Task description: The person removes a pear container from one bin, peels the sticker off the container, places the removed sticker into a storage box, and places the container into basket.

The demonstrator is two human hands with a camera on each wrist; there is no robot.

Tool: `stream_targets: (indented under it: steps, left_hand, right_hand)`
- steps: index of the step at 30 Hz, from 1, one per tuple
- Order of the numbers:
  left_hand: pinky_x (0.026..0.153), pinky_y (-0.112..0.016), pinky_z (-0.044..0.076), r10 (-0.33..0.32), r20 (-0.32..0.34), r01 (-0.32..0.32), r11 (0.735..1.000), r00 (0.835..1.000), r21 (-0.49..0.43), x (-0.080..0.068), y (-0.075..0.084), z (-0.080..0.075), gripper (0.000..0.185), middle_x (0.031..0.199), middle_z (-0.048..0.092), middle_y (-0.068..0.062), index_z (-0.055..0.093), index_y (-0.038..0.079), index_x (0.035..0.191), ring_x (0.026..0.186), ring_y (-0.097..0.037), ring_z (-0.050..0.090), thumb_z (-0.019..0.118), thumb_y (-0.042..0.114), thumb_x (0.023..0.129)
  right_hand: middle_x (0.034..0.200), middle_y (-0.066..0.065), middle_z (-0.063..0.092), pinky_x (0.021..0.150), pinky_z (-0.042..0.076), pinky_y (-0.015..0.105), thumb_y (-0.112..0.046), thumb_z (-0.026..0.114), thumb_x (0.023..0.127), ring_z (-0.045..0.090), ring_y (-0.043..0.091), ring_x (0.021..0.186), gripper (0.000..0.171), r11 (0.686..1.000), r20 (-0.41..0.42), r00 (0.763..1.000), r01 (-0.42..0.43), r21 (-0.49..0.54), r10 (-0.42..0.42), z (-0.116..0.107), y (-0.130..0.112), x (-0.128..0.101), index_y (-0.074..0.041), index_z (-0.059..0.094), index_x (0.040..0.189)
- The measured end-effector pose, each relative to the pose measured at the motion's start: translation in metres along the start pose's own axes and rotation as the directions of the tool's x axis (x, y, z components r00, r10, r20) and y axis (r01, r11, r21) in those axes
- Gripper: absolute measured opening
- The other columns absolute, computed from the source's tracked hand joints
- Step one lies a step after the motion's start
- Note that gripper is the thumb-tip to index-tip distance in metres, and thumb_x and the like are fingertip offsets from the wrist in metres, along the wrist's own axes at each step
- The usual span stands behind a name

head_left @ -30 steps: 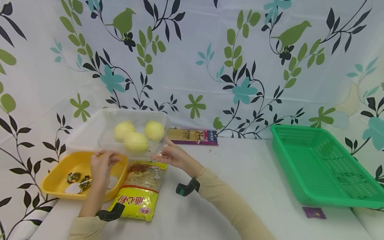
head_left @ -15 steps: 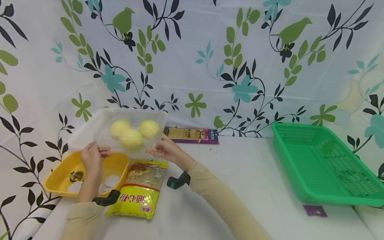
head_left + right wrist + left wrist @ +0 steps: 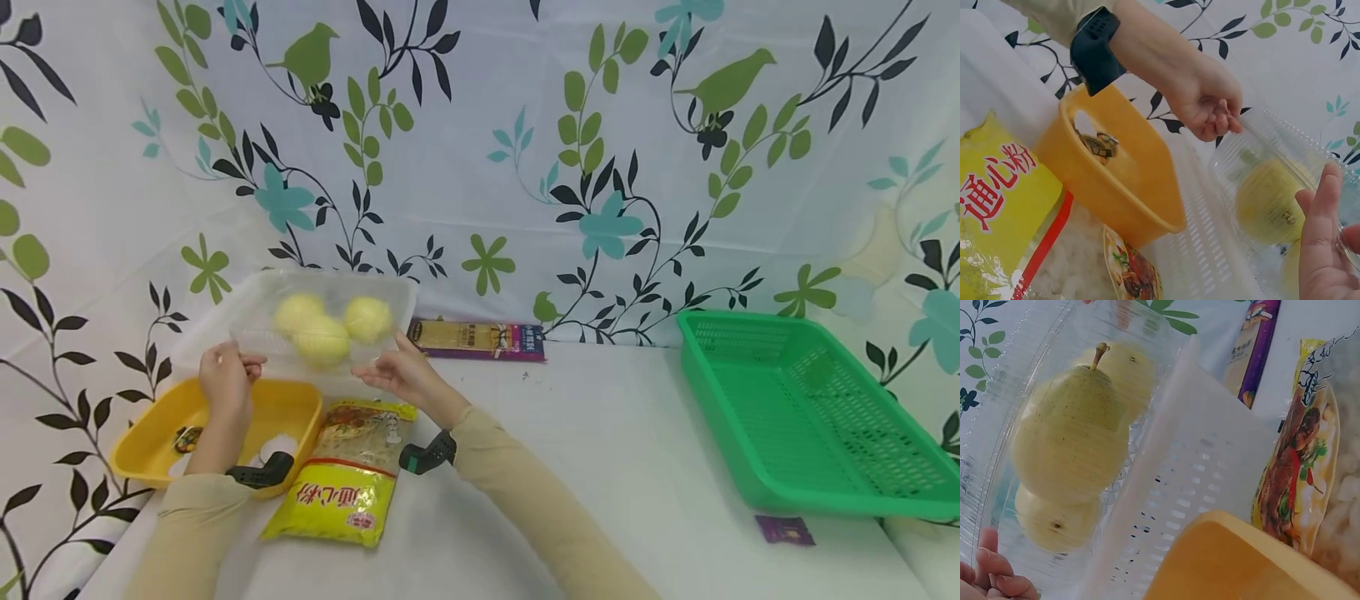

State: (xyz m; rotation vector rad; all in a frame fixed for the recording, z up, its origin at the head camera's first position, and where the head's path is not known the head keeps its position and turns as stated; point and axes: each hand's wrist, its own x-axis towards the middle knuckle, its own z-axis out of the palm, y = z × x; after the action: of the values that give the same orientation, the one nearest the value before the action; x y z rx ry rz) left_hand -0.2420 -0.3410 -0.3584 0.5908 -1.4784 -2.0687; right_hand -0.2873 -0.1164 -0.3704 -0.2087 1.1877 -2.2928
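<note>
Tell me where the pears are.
Head view, left: the pears sit in a clear box held between both hands, above a white basket, behind the yellow tray.

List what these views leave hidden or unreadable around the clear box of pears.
- White tray: head view, mostly behind the clear box.
- Third pear: left wrist view, behind the front pear.
- Yellow tray contents: head view, covered by the left hand and forearm.
- Right hand: right wrist view, cut by the edge.
</note>
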Motion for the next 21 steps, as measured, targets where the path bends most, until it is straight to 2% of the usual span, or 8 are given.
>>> stream_targets:
  steps: [4, 7, 9, 12, 15, 18, 21]
  left_hand:
    - [0.041, -0.017, 0.039, -0.017, -0.015, 0.016, 0.998, 1.0, -0.067, 0.007, 0.002, 0.005, 0.009, 0.058, 0.053, -0.006, 0.038, 0.01, 0.101, 0.041, -0.012, 0.041, 0.039, 0.018, 0.096]
    - [0.04, -0.018, 0.039, -0.051, -0.043, 0.046, 0.993, 0.998, -0.111, 0.01, 0.004, 0.004, 0.009, 0.058, 0.053, -0.006, 0.038, 0.009, 0.1, 0.039, -0.012, 0.04, 0.04, 0.017, 0.096]
    - [0.041, -0.017, 0.04, -0.081, -0.051, 0.075, 0.992, 0.995, -0.104, 0.014, 0.004, 0.001, 0.01, 0.058, 0.053, -0.005, 0.038, 0.009, 0.102, 0.039, -0.011, 0.041, 0.04, 0.017, 0.096]
    - [0.04, -0.017, 0.039, -0.134, -0.022, 0.133, 0.99, 0.991, -0.04, 0.022, -0.001, -0.005, 0.026, 0.057, 0.056, -0.003, 0.038, 0.006, 0.119, 0.039, -0.01, 0.043, 0.038, 0.018, 0.096]
    - [0.039, -0.017, 0.038, -0.205, 0.029, 0.203, 0.978, 0.978, 0.057, 0.029, -0.008, -0.011, 0.043, 0.055, 0.058, 0.001, 0.027, 0.005, 0.137, 0.038, -0.009, 0.044, 0.036, 0.017, 0.097]
    - [0.036, -0.017, 0.035, -0.246, 0.075, 0.233, 0.961, 0.966, 0.148, 0.036, -0.012, -0.014, 0.048, 0.053, 0.059, 0.004, 0.019, 0.004, 0.141, 0.037, -0.007, 0.043, 0.034, 0.015, 0.097]
    - [0.037, -0.019, 0.032, -0.257, 0.11, 0.228, 0.947, 0.96, 0.228, 0.042, -0.012, -0.015, 0.049, 0.052, 0.06, 0.005, 0.017, 0.001, 0.141, 0.037, -0.006, 0.042, 0.033, 0.013, 0.096]
  right_hand:
    - [0.106, 0.038, 0.05, 0.081, 0.044, 0.039, 0.013, 0.037, 0.084, 0.051, 0.041, 0.099, 0.072, 1.0, -0.044, 0.999, 0.026, 0.005, -0.026, 0.004, 0.001, 0.007, -0.022, 0.017, 0.143]
    - [0.1, 0.035, 0.054, 0.081, 0.044, 0.04, 0.013, 0.038, 0.084, 0.054, 0.04, 0.096, 0.073, 1.0, -0.077, 0.997, 0.019, -0.006, -0.019, 0.007, 0.005, 0.014, -0.021, 0.013, 0.144]
    - [0.099, 0.035, 0.055, 0.079, 0.045, 0.039, 0.014, 0.039, 0.084, 0.056, 0.04, 0.094, 0.074, 1.0, -0.096, 0.995, 0.007, -0.011, -0.008, 0.009, 0.009, 0.019, -0.021, 0.013, 0.144]
    - [0.103, 0.035, 0.053, 0.076, 0.047, 0.039, 0.014, 0.038, 0.083, 0.057, 0.04, 0.091, 0.073, 1.0, -0.138, 0.99, -0.005, -0.014, 0.003, 0.007, 0.015, 0.025, -0.02, 0.017, 0.143]
    - [0.099, 0.033, 0.056, 0.071, 0.049, 0.036, 0.015, 0.038, 0.082, 0.059, 0.039, 0.087, 0.07, 0.999, -0.191, 0.982, -0.008, -0.04, 0.0, 0.003, 0.019, 0.029, -0.017, 0.022, 0.142]
    - [0.088, 0.029, 0.061, 0.061, 0.051, 0.029, 0.015, 0.038, 0.081, 0.063, 0.033, 0.074, 0.07, 0.993, -0.227, 0.974, -0.009, -0.114, -0.017, 0.001, 0.019, 0.03, -0.016, 0.023, 0.142]
    - [0.081, 0.025, 0.063, 0.048, 0.048, 0.022, 0.015, 0.039, 0.081, 0.063, 0.023, 0.057, 0.071, 0.984, -0.253, 0.967, -0.008, -0.181, -0.039, 0.001, 0.018, 0.031, -0.017, 0.023, 0.142]
